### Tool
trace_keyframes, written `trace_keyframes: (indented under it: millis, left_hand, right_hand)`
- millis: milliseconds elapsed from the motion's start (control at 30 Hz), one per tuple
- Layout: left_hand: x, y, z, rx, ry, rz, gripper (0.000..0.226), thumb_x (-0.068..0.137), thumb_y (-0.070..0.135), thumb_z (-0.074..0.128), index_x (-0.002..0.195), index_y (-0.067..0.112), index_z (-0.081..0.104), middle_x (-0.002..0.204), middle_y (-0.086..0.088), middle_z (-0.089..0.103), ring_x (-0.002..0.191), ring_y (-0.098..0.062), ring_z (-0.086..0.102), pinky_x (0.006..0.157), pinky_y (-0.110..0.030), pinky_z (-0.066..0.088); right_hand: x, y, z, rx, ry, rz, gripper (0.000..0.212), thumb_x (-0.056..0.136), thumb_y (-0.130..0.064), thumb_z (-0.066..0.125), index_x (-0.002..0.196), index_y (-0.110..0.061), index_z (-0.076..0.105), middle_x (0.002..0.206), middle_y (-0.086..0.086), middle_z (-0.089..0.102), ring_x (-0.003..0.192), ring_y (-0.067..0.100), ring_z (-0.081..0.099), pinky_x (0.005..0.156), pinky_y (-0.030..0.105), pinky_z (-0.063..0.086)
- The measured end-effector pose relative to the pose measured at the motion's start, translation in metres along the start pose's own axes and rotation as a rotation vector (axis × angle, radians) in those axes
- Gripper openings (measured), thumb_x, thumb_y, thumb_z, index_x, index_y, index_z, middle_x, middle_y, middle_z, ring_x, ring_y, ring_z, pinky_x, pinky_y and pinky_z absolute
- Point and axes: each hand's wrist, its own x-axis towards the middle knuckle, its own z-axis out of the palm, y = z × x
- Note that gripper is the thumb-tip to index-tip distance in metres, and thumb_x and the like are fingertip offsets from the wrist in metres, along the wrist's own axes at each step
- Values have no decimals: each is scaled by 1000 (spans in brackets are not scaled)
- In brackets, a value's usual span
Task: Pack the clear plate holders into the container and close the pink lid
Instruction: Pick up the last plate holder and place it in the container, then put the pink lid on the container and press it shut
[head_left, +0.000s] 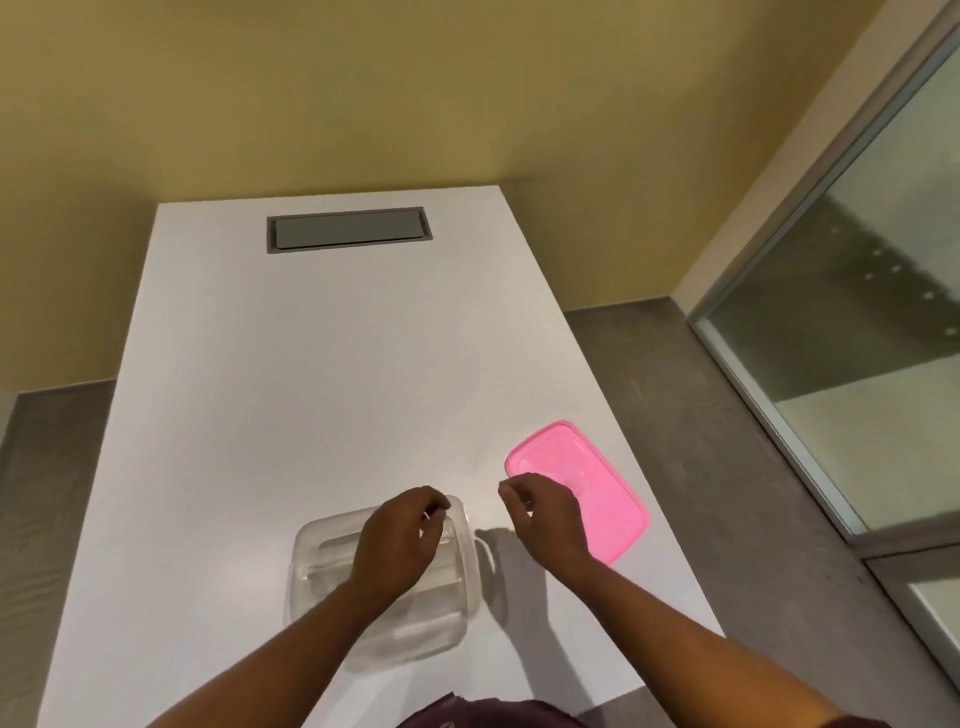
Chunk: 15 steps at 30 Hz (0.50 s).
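Observation:
A clear rectangular container (306, 551) stands near the front of the white table (311, 364). Clear plate holders (332, 564) lie inside it, hard to tell apart through the plastic. My left hand (400, 543) hovers over the container's right half, its fingertips pinched on a clear plate holder (442, 525) at the far right rim. A clear curved piece (485, 551) shows just outside that rim. My right hand (545, 519) is to the right of the container, fingers loosely curled and holding nothing visible. The pink lid (602, 493) lies flat beyond it, partly hidden by the hand.
A grey cable hatch (348, 229) is set into the table's far end. The table's right edge runs close to the lid, with grey floor (727, 519) below. A glass partition (857, 322) stands at the right, a yellow wall behind.

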Motion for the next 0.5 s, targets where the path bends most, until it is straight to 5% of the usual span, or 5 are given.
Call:
trace_keyframes:
  millis: [100, 233, 400, 500]
  left_hand:
    - [16, 37, 28, -121, -65, 14, 11, 90, 24, 62, 93, 31, 69, 82, 18, 71, 76, -1, 66, 71, -24, 54]
    - [36, 82, 72, -355, -153, -106, 14, 90, 17, 63, 96, 27, 72, 87, 11, 74, 81, -6, 70, 75, -26, 57]
    - [54, 107, 129, -323, -387, -416, 48, 93, 30, 64, 136, 12, 53, 133, -7, 62, 119, -25, 61, 103, -36, 48]
    - [52, 111, 153, -248, -465, -458, 62, 94, 30, 64, 145, 5, 39, 146, -13, 51, 131, -28, 51, 98, -27, 39]
  right_hand:
    - [-1, 35, -25, 1, 25, 110, 12, 98, -32, 64, 99, -26, 75, 90, -18, 71, 83, -2, 66, 82, 29, 59]
    - [1, 78, -55, -54, -54, 283, 30, 96, -33, 69, 125, -22, 68, 127, -6, 70, 111, 10, 66, 98, 26, 49]
    - [10, 121, -84, -190, -209, 430, 56, 95, -36, 67, 146, -21, 50, 153, 3, 46, 136, 23, 51, 109, 39, 45]
    - [14, 140, -94, -215, -268, 458, 66, 91, -34, 70, 149, -17, 43, 154, 6, 42, 141, 26, 43, 113, 44, 42]
